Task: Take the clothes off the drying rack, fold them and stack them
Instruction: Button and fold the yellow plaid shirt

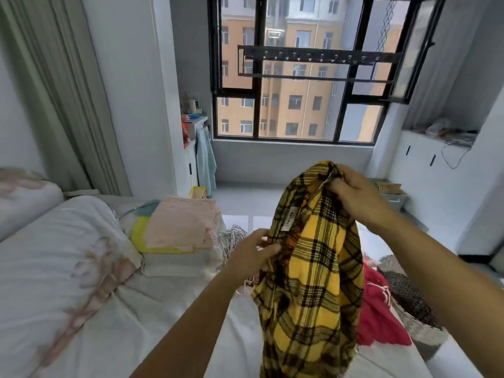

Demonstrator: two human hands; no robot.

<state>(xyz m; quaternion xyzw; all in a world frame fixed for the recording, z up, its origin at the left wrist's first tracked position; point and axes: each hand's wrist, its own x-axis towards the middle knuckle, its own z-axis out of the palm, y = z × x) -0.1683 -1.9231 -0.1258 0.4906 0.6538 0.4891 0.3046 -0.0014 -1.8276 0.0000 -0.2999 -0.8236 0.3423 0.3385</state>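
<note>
A yellow and black plaid garment hangs bunched over the bed, held up by both hands. My right hand grips its top edge. My left hand pinches its left edge lower down, near a white label. A folded stack lies on the bed to the left, with a pink striped piece on top, yellow under it and white at the bottom. The black drying rack hangs bare in front of the window.
The white bed fills the lower left. Wire hangers lie beside the stack. A red garment and a woven basket sit at the right. White cabinets stand at both sides of the window.
</note>
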